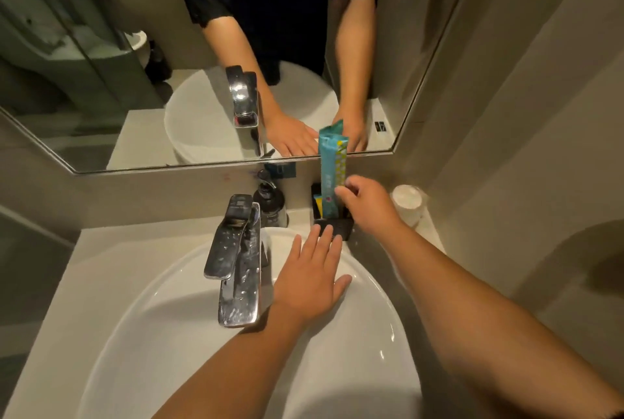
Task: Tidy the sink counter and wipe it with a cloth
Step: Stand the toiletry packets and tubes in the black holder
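At the back of the counter (141,249), against the wall below the mirror (101,81), a small black holder (334,227) stands just behind the rim of the white sink (162,310). Inside it a tall blue packet (331,175) stands upright, its top reaching above the lower edge of the mirror, and a smaller yellow packet (317,204) sits low beside it on the left. What else is inside the holder I cannot tell, because it is dark. Left of the holder stands a dark soap bottle (269,200) with a pump, close to the wall. Right of the holder, near the corner, is a stack of paper cups (408,204) in clear wrap.

The right hand (369,206) reaches over the holder and its fingertips (344,190) pinch the right edge of the blue packet at about middle height, so it is grasping the packet. The left hand (312,280) is flat and spread, fingers straight, holding nothing; it lies on the back rim of the sink and its fingertips (326,233) reach to the front of the holder.

The chrome tap (236,260), spotted with water drops, stands just left of the left hand. Left of the tap the counter is bare up to its edge. On the right side the counter is narrow between sink and wall. A cloth is not visible anywhere
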The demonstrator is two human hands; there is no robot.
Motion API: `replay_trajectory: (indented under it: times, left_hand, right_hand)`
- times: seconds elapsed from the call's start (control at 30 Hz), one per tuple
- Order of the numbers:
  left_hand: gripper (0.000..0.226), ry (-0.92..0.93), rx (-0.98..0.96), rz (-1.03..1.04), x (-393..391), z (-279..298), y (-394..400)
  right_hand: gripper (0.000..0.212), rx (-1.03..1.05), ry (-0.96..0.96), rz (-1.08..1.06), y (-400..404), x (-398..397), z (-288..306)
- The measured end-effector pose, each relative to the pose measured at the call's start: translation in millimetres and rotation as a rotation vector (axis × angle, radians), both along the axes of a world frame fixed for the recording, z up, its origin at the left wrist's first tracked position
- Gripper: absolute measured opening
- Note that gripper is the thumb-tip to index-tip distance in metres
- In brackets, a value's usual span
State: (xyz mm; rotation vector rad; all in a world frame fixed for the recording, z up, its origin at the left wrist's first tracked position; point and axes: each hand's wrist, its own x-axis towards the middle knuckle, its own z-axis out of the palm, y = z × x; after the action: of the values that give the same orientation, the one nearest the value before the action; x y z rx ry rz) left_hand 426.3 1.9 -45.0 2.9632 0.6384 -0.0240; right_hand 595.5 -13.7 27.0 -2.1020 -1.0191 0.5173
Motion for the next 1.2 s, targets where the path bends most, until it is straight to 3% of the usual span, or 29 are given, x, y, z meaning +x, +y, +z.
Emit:
replay_trajectory:
  times: [0.23,0.33,0.43,0.5,0.57,0.7,0.9,1.03,1.17,1.2]
  left_hand:
    - [0.07,-0.012,0.009,0.005,1,-6,0]
    - [0.07,-0.008,0.002,0.007,2,-7,-1]
    - [0.07,-0.011,-0.003,0.002,2,-6,-1]
    - [0.071,-0.017,0.003,0.001,1,-7,-1]
    - [0.071,-0.026,0.006,0.004,2,-7,0]
    - [0.07,-0.022,0.013,0.008,2,-9,0]
    - [0.07,0.001,0.018,0.015,2,-6,0]
    - [0.071,0.018,-0.007,0.013,2,-2,1]
    - [0.07,0.035,-0.055,0.019,1,2,2]
    - [0.068,0.033,-0.084,0.028,2,5,3]
  right_hand:
    - [0.023,-0.242,-0.085,-0.035,-1,12,-26]
    - [0.041,-0.206,-0.082,-0.099,-10,11,-19]
    - [0.029,-0.077,-0.107,-0.261,-47,9,-8]
    - [0.022,-0.097,-0.215,-0.383,-95,5,-10]
    - [0.025,-0.288,-0.323,-0.433,-153,-3,-20]
    - [0.023,-0.844,-0.44,-0.309,-229,-25,-55]
    - [0.034,-0.982,-0.481,-0.232,-240,-43,-82]
    - [0.03,-0.861,-0.37,-0.263,-245,-44,-80]
    - [0.01,-0.597,0.068,-0.418,-248,-33,-70]
    - [0.021,-0.534,0.165,-0.41,-247,-28,-64]
